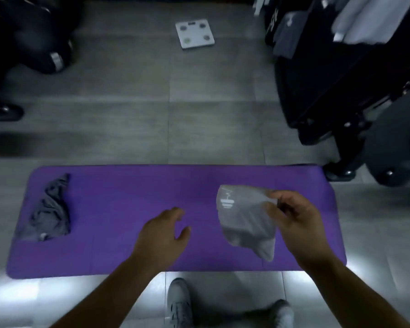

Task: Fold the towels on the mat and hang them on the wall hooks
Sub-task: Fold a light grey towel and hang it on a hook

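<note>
Closest to me are two pale shoes [179, 301] on the floor tiles, just before the near edge of the mat [128, 197]. Above the mat I see both arms. The right grip [298, 223] pinches the light towel [244, 221] at its upper edge, so the towel hangs bunched over the right part of the mat. I cannot tell if its lower tip touches the mat. The left grip [162, 233] is released, with relaxed fingers, and holds nothing. It hovers over the middle of the mat, near the light towel but apart from it.

I judge the task is at its beginning. No towel is folded: the dark towel [49, 214] lies crumpled at the left end of the mat, untouched. Both towels remain to be folded and hung, and I see no wall hooks in this view.

The count: two towels, one mat, two shoes, and one white scale [194, 34] far away on the floor.
</note>
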